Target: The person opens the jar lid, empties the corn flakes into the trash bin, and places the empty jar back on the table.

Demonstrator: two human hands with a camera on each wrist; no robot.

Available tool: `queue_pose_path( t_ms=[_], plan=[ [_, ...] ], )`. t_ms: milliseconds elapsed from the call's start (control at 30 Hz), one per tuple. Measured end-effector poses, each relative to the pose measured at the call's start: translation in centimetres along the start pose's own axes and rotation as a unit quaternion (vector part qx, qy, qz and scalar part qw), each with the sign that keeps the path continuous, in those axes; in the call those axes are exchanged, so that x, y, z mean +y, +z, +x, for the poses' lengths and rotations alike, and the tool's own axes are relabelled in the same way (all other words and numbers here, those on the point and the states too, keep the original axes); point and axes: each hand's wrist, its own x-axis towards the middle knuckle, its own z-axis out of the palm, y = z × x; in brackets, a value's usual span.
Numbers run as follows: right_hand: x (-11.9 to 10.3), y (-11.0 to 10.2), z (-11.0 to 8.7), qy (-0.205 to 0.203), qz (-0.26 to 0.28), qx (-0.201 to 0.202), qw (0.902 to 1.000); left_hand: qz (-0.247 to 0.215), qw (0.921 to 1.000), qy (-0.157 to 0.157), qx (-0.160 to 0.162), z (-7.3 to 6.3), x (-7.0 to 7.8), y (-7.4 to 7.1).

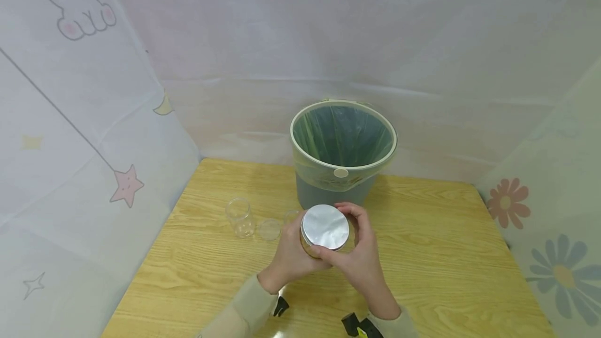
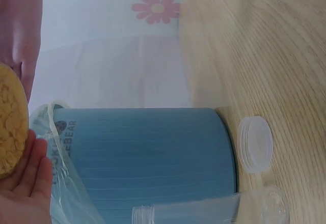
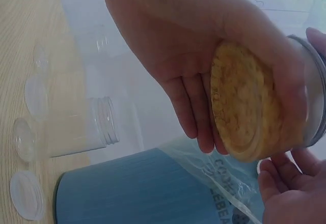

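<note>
Above the table, both hands hold a round clear jar with golden-yellow flaky contents (image 3: 239, 102). Its flat silver top (image 1: 326, 227) faces up in the head view. My left hand (image 1: 293, 249) grips the jar's body from the left; in the right wrist view this left hand (image 3: 204, 46) wraps round the side. My right hand (image 1: 359, 254) curls about the rim, thumb at the near edge and fingers at the far edge. In the left wrist view, the flaky underside (image 2: 11, 119) shows beside the left fingers (image 2: 35, 168).
Behind the hands stands a blue-grey bin (image 1: 324, 192) lined with a thin plastic bag (image 1: 347, 134). To the left, a clear empty jar (image 1: 240, 218) stands near a clear lid (image 1: 269, 229). Another clear jar (image 3: 76, 127) and lid (image 3: 28, 196) stand nearer the bin.
</note>
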Motion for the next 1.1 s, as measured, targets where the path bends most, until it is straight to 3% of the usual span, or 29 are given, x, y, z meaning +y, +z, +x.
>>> queue_pose_path(
  t_ms=[300,533,667,833,1100],
  plan=[
    [0.34,-0.74,0.4,-0.076,-0.016,-0.083,0.9935,-0.031,0.9995,0.01,-0.006,0.1,0.0,-0.17],
    [0.32,-0.57,-0.06,-0.027,-0.008,-0.063,0.9976,-0.025,0.9995,0.019,0.006,0.25,-0.17,-0.04],
    [0.34,-0.36,-0.17,-0.02,-0.007,-0.04,0.999,-0.023,0.9996,0.015,0.007,0.17,-0.15,-0.01],
    [0.26,-0.17,-0.17,-0.027,-0.013,-0.031,0.9991,-0.024,0.9996,0.011,0.005,0.16,0.0,-0.06],
    [0.63,-0.38,-0.29,-0.068,-0.005,-0.073,0.995,-0.024,0.9996,0.009,0.009,0.0,-0.04,-0.11]
  ],
)
